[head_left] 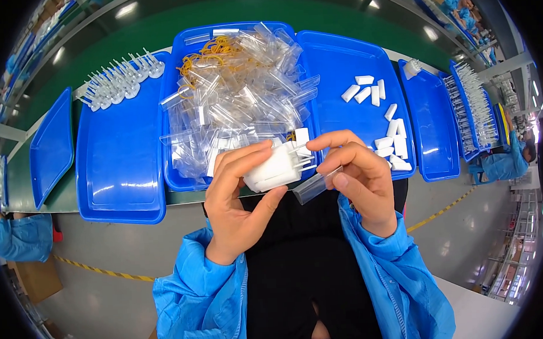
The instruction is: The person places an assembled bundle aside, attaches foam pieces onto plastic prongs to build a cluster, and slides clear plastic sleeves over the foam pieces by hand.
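Note:
My left hand (233, 201) is closed around a bundle of white plastic pieces (273, 169), fingers behind and thumb in front. Thin pale pins (306, 163) stick out of the bundle's right side. My right hand (369, 183) pinches a clear plastic sleeve (312, 189) between thumb and fingers, just below the pin ends. Its index fingertip is close to the upper pin; whether it touches cannot be told. Behind my hands, a blue tray (171, 122) holds a heap of clear plastic sleeves (238, 98) with yellow rubber bands (215, 54) among them.
The blue tray on the right (339, 51) holds several small white blocks (398, 127). Thin-stemmed white parts (122, 82) stand at the back of the left blue tray (120, 164). Further right is a rack of similar parts (471, 100). Co-workers in blue sit at both sides.

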